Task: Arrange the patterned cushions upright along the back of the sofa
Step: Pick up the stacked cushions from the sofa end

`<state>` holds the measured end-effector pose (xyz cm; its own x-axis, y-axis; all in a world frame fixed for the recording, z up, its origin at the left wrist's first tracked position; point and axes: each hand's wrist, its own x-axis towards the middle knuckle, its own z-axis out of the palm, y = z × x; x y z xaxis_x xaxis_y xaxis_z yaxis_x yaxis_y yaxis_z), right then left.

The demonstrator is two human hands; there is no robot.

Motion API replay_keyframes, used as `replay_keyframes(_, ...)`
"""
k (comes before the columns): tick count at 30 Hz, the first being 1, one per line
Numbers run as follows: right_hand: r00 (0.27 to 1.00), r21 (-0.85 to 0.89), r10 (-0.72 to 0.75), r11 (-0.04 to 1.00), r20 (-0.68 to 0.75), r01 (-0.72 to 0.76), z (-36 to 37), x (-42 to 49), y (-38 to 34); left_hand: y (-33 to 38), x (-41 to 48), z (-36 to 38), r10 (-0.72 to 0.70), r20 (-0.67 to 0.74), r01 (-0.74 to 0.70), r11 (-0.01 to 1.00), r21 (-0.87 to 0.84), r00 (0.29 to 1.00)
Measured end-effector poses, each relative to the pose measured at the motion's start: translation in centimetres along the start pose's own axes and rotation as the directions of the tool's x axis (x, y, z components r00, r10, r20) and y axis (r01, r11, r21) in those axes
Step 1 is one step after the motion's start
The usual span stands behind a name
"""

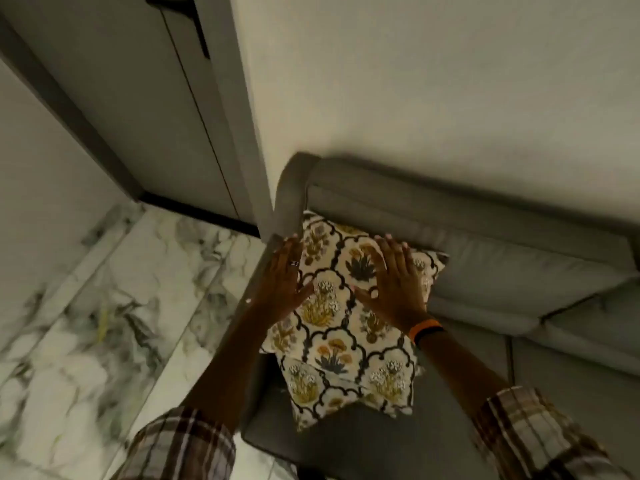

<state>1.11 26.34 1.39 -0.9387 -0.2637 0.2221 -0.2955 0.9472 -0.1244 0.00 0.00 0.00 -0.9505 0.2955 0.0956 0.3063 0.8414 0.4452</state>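
Note:
A cream cushion (pixel 341 306) with a dark lattice and yellow flower print leans in the left corner of the grey sofa (pixel 502 258), against the backrest and the armrest. A second cushion (pixel 332 386) of the same print lies lower in front of it, partly under it. My left hand (pixel 285 278) lies flat with spread fingers on the upper cushion's left edge. My right hand (pixel 394 275) presses flat on its upper right part. Neither hand grips anything.
The sofa's left armrest (pixel 287 199) meets a white wall corner (pixel 415 81). Left of the sofa is marble floor (pixel 114 306) and a grey door (pixel 145 109). Grey seat cushions (pixel 571 358) stretch to the right.

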Motion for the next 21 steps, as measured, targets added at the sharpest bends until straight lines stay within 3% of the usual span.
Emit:
replay_keyframes(3,0.993,0.050,0.071,0.996,0.090,-0.076,4.0,-3.0,1.5,-1.6,0.9,3.7,-0.171,0.168,0.213,0.935,-0.285,0.971)
replay_keyframes(6,0.914,0.239,0.389,0.882,0.117,-0.406,7.1,-6.3,3.0,-1.3,2.0,6.5,-0.369,0.279,0.463,0.700,-0.545,0.887)
replay_keyframes(8,0.778,0.453,0.594,0.647,0.204,-0.613,8.4,-7.0,3.6,-1.0,2.5,7.5,-0.418,0.337,0.529,0.540,-0.654,0.844)
replay_keyframes(10,0.647,0.707,0.692,0.282,0.318,-0.649,9.1,-6.8,3.9,-1.5,2.7,9.1,-0.467,0.308,0.529,0.477,-0.702,0.829)
replay_keyframes(12,0.589,0.826,0.692,-0.020,0.418,-0.563,9.0,-6.7,5.0,-1.5,2.6,10.3,-0.514,0.297,0.542,0.432,-0.720,0.805)
replay_keyframes(14,0.586,0.807,0.588,-0.219,0.558,-0.549,8.1,-7.2,6.5,-0.2,2.8,10.1,-0.563,0.288,0.555,0.389,-0.735,0.775)
replay_keyframes(17,0.589,0.739,0.452,-0.339,0.670,-0.582,5.9,-9.2,9.4,4.4,2.9,9.3,-0.603,0.258,0.547,0.362,-0.754,0.755)
replay_keyframes(21,0.610,0.797,0.515,-0.343,0.603,-0.498,2.2,-13.7,14.8,12.3,2.6,11.3,-0.552,0.215,0.483,0.401,-0.779,0.805)
